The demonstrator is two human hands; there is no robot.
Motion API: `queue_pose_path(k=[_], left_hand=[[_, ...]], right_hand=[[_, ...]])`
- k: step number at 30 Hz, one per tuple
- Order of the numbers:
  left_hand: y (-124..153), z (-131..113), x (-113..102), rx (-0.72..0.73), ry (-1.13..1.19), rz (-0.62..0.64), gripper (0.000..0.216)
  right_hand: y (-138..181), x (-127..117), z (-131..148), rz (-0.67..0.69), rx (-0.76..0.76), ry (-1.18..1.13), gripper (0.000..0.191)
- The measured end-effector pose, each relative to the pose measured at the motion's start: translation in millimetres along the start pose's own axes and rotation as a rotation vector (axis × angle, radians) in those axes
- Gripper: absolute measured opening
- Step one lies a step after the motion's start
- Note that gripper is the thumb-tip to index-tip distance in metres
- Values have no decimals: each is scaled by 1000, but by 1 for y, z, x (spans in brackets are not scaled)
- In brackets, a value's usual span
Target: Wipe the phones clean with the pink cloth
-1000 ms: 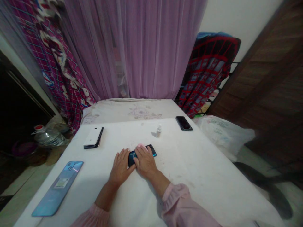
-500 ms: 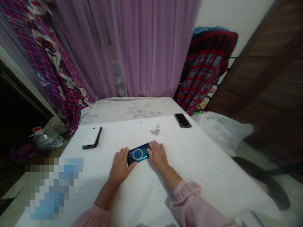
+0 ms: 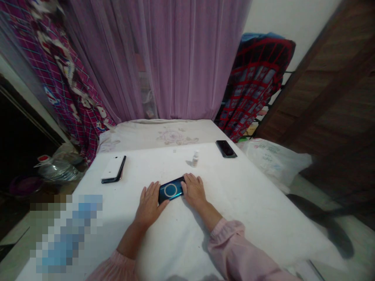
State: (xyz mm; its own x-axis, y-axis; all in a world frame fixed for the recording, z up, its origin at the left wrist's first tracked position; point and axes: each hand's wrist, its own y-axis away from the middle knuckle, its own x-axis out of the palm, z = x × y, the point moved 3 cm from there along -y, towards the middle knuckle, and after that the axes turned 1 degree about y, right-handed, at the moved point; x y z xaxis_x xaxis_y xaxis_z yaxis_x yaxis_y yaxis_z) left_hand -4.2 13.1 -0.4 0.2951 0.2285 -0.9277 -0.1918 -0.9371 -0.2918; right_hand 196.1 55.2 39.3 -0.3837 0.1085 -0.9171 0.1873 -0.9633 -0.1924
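Observation:
A blue smartphone (image 3: 171,190) with a pale ring on its back lies at a slight tilt on the white-covered table. My left hand (image 3: 149,205) holds its left end, thumb along the near edge and fingers at the far corner. Around the right end, my right hand (image 3: 195,190) is closed, its fingers covering that end. Just beyond the phone a small white-capped bottle (image 3: 195,159) stands upright.
A stack of phones (image 3: 113,168) with a white one on top lies to the left. Dark phones (image 3: 226,149) lie at the far right edge. Beside the table are a plastic bag (image 3: 269,160) and a large water bottle (image 3: 57,168). A purple curtain (image 3: 187,58) hangs behind.
Both hands stay on the phone in nearly the same place. My right forearm has shifted slightly to the left.

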Motion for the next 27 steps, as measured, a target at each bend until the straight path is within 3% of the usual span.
queue_pose_path(k=[6, 9, 15, 22, 27], left_hand=[[0, -2, -2, -20, 16, 2, 67], [0, -2, -2, -23, 33, 13, 68], [1, -1, -2, -19, 34, 28, 68], [-1, -3, -6, -14, 29, 41, 66], [-1, -6, -6, -31, 27, 39, 67]], right_hand=[[17, 4, -18, -160, -72, -32, 40], [29, -5, -32, -243, -26, -55, 34], [13, -17, -26, -96, 64, 58, 20], [-32, -19, -8, 56, 140, 165, 34], [-8, -22, -16, 54, 134, 145, 31]])
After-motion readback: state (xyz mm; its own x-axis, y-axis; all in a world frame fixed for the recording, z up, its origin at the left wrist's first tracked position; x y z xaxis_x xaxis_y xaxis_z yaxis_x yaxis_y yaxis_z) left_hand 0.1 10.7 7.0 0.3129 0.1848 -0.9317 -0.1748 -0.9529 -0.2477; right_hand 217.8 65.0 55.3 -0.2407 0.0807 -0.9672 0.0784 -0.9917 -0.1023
